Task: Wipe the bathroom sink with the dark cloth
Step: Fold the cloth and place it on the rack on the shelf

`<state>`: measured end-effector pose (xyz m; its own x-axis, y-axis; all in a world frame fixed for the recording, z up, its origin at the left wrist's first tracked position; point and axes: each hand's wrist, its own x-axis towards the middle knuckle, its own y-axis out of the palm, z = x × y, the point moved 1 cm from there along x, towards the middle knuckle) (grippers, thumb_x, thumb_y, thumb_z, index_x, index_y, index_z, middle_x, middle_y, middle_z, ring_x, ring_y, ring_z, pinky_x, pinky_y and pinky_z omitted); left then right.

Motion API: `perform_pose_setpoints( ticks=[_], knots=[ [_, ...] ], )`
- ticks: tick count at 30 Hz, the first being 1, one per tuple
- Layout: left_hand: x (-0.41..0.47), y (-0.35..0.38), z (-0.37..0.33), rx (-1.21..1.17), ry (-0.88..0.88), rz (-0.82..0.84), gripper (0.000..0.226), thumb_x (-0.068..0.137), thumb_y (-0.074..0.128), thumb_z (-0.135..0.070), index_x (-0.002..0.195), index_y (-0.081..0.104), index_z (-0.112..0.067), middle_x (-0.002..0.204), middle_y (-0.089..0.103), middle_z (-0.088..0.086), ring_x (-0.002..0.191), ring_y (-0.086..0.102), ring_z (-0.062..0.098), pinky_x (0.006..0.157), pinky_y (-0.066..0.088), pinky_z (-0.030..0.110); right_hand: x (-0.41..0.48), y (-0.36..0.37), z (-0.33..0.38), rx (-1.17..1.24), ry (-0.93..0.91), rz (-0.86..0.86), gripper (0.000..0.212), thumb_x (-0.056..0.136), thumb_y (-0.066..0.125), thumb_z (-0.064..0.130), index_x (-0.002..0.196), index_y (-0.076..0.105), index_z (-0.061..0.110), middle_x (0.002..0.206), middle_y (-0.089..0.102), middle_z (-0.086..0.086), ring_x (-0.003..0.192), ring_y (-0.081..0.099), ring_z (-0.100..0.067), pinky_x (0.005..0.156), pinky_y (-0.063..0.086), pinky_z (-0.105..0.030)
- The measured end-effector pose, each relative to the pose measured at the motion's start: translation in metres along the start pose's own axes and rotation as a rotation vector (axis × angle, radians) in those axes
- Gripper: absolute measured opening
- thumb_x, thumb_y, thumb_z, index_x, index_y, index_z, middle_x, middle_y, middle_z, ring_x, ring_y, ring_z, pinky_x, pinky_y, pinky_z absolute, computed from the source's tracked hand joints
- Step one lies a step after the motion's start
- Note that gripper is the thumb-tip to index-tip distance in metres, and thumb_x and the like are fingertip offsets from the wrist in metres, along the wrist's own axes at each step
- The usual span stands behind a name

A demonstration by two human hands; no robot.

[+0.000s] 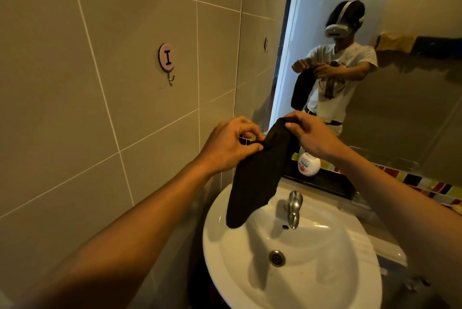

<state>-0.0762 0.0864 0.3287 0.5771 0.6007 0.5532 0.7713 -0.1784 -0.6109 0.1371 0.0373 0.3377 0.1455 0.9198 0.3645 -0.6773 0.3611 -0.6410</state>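
Pinching with our left hand (226, 144) and right hand (308, 133), we grip the top edge of the dark, soft ribbed cloth (252, 178). Its long axis hangs steeply, lower end pointing down-left over the rim of the glossy white round ceramic sink (300, 283), left of the curved metal tap (293, 210).

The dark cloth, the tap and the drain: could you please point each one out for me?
dark cloth (252, 183), head view, middle of the hanging fabric.
tap (294, 208), head view, middle of the metal spout.
drain (277, 258), head view, centre of the metal grate.
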Motion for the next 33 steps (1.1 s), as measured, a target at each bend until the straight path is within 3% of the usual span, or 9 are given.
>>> perform_pose_setpoints(
  ticks=[2,6,10,14,17,22,25,29,33],
  knots=[
    [0.0,0.0,-0.005,-0.089,-0.044,-0.024,0.012,0.076,0.076,-0.02,0.088,0.072,-0.021,0.101,0.065,-0.004,0.086,0.062,0.008,0.074,0.049,0.013,0.001,0.002,0.0,-0.064,-0.008,-0.005,0.019,0.098,0.048,0.022,0.113,0.058,0.02,0.104,0.062,-0.002,0.098,0.058,-0.016,0.083,0.048,-0.028],
    [-0.004,0.001,-0.011,-0.351,-0.25,0.004,0.003,0.081,0.07,-0.011,0.082,0.069,-0.014,0.087,0.069,0.012,0.075,0.065,0.013,0.063,0.059,0.028,0.002,0.005,0.004,-0.04,-0.023,-0.041,0.019,0.097,0.048,0.021,0.113,0.059,0.017,0.105,0.062,-0.003,0.097,0.058,-0.016,0.081,0.049,-0.027],
    [-0.005,-0.002,-0.002,-0.433,-0.34,0.056,0.003,0.085,0.065,-0.011,0.086,0.068,-0.011,0.082,0.067,-0.002,0.066,0.063,-0.002,0.056,0.049,0.011,0.002,0.007,0.01,-0.032,-0.053,-0.007,0.018,0.097,0.048,0.022,0.111,0.059,0.018,0.102,0.061,0.0,0.096,0.058,-0.013,0.075,0.045,-0.019],
    [-0.008,0.006,0.004,-0.432,-0.327,0.12,0.026,0.084,0.069,-0.02,0.108,0.064,-0.011,0.085,0.063,0.013,0.08,0.063,0.015,0.073,0.053,0.021,0.001,0.014,0.023,-0.071,-0.143,0.106,0.017,0.098,0.048,0.025,0.11,0.059,0.023,0.095,0.061,0.01,0.092,0.058,-0.003,0.075,0.043,-0.018],
    [-0.007,0.016,0.002,-0.396,-0.313,0.092,0.026,0.084,0.069,-0.025,0.107,0.064,-0.014,0.087,0.063,0.015,0.082,0.061,0.017,0.081,0.052,0.03,0.005,0.016,0.031,-0.074,-0.14,0.131,0.017,0.097,0.048,0.027,0.108,0.059,0.022,0.093,0.062,0.009,0.089,0.059,-0.004,0.077,0.045,-0.02],
    [-0.003,0.025,-0.004,-0.432,-0.253,0.061,0.01,0.088,0.064,-0.019,0.094,0.066,-0.011,0.089,0.067,0.004,0.086,0.063,0.013,0.081,0.052,0.028,0.005,0.001,0.025,-0.077,-0.117,0.173,0.021,0.096,0.052,0.027,0.112,0.062,0.018,0.099,0.064,0.003,0.095,0.06,-0.006,0.083,0.047,-0.021],
    [0.002,0.03,-0.011,-0.543,-0.253,0.061,0.007,0.091,0.058,-0.013,0.085,0.06,-0.016,0.067,0.056,-0.001,0.069,0.054,0.011,0.068,0.048,0.026,0.0,-0.004,0.018,-0.165,-0.15,0.183,0.02,0.096,0.051,0.027,0.112,0.062,0.02,0.103,0.065,0.003,0.097,0.059,-0.008,0.084,0.044,-0.019],
    [0.003,0.043,-0.013,-0.535,-0.333,0.333,0.002,0.093,0.055,-0.021,0.093,0.053,-0.02,0.071,0.058,0.0,0.065,0.056,0.011,0.062,0.047,0.023,-0.005,-0.014,0.011,-0.138,-0.127,0.122,0.014,0.096,0.051,0.023,0.106,0.061,0.022,0.095,0.063,0.008,0.091,0.059,-0.003,0.078,0.044,-0.016],
    [0.001,0.041,0.006,-0.181,-0.265,0.503,0.02,0.092,0.057,-0.03,0.109,0.056,-0.019,0.089,0.067,0.004,0.084,0.066,0.017,0.074,0.054,0.029,-0.021,-0.023,-0.001,-0.183,-0.075,0.172,0.017,0.097,0.049,0.024,0.107,0.061,0.019,0.092,0.06,0.01,0.09,0.057,-0.004,0.074,0.042,-0.015]
  ],
)
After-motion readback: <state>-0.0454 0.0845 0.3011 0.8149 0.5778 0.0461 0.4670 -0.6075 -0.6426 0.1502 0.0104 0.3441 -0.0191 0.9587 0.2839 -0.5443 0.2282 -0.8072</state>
